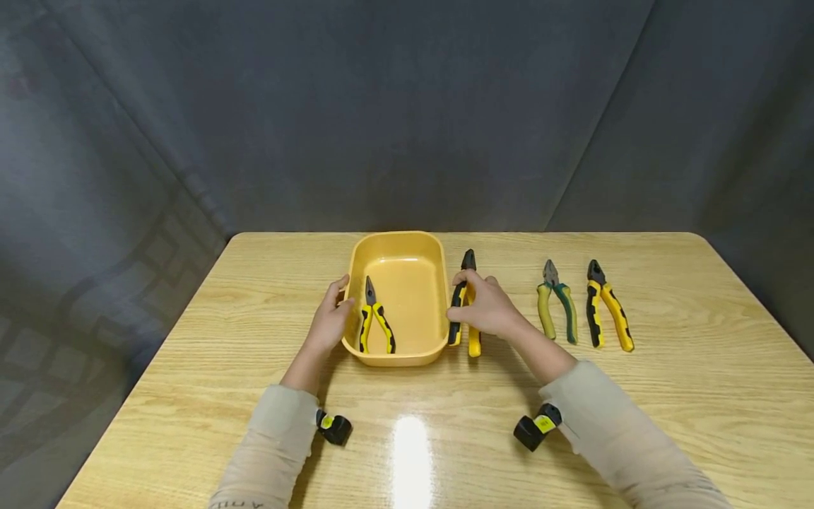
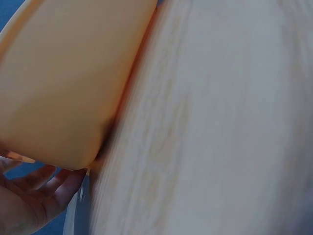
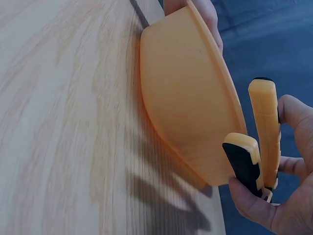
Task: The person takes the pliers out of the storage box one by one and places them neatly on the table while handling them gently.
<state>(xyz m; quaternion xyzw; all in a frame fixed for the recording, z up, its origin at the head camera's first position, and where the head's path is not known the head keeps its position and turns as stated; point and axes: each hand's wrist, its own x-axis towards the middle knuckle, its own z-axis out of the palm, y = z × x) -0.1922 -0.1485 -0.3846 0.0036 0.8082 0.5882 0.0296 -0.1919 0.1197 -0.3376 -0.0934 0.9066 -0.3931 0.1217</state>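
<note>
A yellow plastic bin [image 1: 407,359] stands near the middle of the table. My left hand [image 1: 329,322] holds its left side, thumb over the rim and fingers along the outer wall; the left wrist view shows fingertips against the bin's wall [image 2: 63,88]. Inside the bin lies a pair of long-nose pliers [image 1: 377,322] with yellow and black handles. My right hand [image 1: 486,304] grips another pair of pliers [image 1: 473,339], black and orange-yellow, just outside the bin's right wall. Their handles [image 3: 265,117] are spread apart, and in the right wrist view they are raised off the tabletop.
To the right lie pliers with green and yellow-green handles [image 1: 566,311] and pliers with yellow and black handles [image 1: 610,307]. The wooden table [image 1: 191,396] ends at a dark grey curtain [image 1: 407,120] behind. A black wrist camera [image 1: 333,428] hangs by the left sleeve.
</note>
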